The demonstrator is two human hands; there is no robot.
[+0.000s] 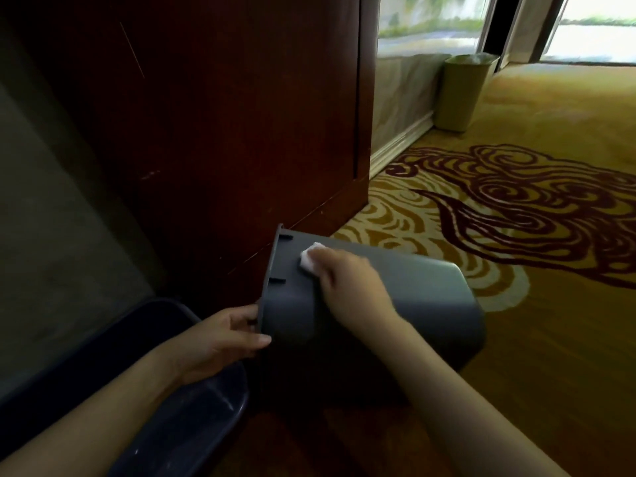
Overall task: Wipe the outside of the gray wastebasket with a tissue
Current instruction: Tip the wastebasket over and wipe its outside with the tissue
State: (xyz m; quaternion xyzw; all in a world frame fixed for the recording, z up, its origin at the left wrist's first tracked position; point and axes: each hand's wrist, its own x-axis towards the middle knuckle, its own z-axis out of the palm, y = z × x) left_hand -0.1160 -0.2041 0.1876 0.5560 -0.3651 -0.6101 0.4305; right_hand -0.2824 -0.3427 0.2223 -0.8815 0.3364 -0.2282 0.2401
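Observation:
The gray wastebasket (430, 297) lies tipped on its side on the carpet, its rim toward the left and its base toward the right. My left hand (225, 339) grips the rim at its lower left corner. My right hand (347, 280) presses a small white tissue (309, 258) against the upward-facing side wall, close to the rim. Part of the tissue is hidden under my fingers.
A dark wooden cabinet (223, 115) stands right behind the wastebasket. A dark inner bin or lid (192, 418) sits at lower left under my left forearm. A beige wastebasket (461, 94) stands by the far wall near the windows. Patterned carpet (516, 208) spreads to the right.

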